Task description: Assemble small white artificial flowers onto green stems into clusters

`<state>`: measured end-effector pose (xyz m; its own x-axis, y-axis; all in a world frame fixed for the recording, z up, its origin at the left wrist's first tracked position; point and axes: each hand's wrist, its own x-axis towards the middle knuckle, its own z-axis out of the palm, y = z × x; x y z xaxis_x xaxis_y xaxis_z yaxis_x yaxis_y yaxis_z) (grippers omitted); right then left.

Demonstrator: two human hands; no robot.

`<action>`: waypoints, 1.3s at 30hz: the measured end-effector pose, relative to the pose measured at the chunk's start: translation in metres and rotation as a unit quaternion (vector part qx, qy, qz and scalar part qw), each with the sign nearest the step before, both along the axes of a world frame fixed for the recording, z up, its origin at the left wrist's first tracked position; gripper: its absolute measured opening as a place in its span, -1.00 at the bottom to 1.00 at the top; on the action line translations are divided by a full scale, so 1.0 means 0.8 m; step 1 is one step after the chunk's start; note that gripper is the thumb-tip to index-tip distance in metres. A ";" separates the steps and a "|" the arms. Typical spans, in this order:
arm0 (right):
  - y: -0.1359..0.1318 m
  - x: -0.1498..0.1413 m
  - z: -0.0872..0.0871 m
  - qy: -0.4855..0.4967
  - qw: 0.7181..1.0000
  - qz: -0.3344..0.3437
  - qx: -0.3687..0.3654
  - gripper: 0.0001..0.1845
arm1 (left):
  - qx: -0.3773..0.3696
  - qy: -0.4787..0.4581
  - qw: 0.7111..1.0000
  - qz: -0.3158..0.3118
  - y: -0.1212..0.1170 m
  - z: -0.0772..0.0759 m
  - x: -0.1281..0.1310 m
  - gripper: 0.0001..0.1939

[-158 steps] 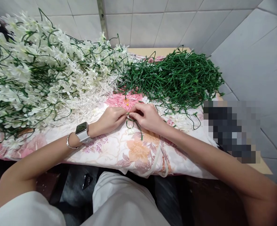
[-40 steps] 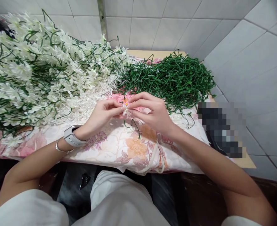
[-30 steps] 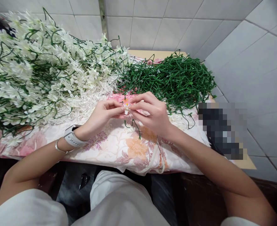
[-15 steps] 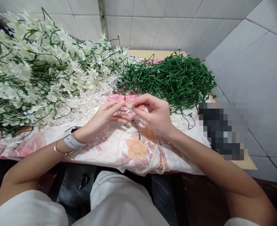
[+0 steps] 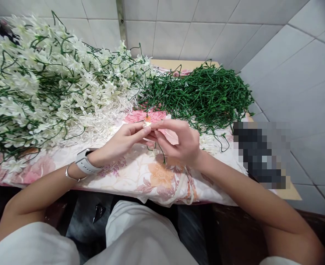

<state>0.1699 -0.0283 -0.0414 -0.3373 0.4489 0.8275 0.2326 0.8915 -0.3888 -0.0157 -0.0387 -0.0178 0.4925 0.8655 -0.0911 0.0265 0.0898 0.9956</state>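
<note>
A small white artificial flower (image 5: pixel 147 124) is pinched between the thumb and fingers of my left hand (image 5: pixel 126 138), above the cloth. My right hand (image 5: pixel 179 140) meets it from the other side, its thumb and index finger closed at the flower and touching the left fingertips. Fingers hide most of the petals. Below the hands a green stem (image 5: pixel 162 152) curves down over the cloth; where its upper end joins is hidden. Just beyond the hands, several loose white petal pieces (image 5: pixel 96 129) lie along the edge of a heap of white artificial flowers (image 5: pixel 76 77).
A tangled pile of green plastic stems (image 5: pixel 214 95) lies at the back right. The table bears a floral cloth (image 5: pixel 140 173). A blurred dark object (image 5: pixel 257 154) rests near the right edge. Tiled walls (image 5: pixel 173 36) close off the back and right.
My right fingers have come lower and closer against the left ones. The white flower, earlier showing its open petals between the hands, is now mostly covered by fingers.
</note>
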 end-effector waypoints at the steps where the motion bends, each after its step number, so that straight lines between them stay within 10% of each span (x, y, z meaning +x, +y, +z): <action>1: -0.001 0.000 0.004 0.014 0.999 -0.013 -0.034 -0.61 | 0.000 0.004 1.000 -0.002 0.001 -0.001 0.000 -0.68; 14: 0.014 0.010 0.030 -0.069 0.944 0.071 -0.314 -0.98 | 0.220 0.214 0.951 -0.046 0.003 0.000 -0.006 -0.65; 23: 0.016 0.011 0.023 0.016 0.863 0.179 -0.472 -0.82 | 0.184 0.191 0.964 -0.027 0.006 -0.003 -0.010 -0.61; 39: 0.013 0.009 0.026 0.059 0.877 0.142 -0.455 -0.84 | 0.164 0.135 0.976 -0.039 0.002 0.007 -0.005 -0.69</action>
<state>0.1771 -0.0176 -0.0209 -0.4776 0.8537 0.2078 -0.0386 0.2159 -0.9757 -0.0196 -0.0373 -0.0121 0.5541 0.8310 0.0492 0.2860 -0.2455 0.9262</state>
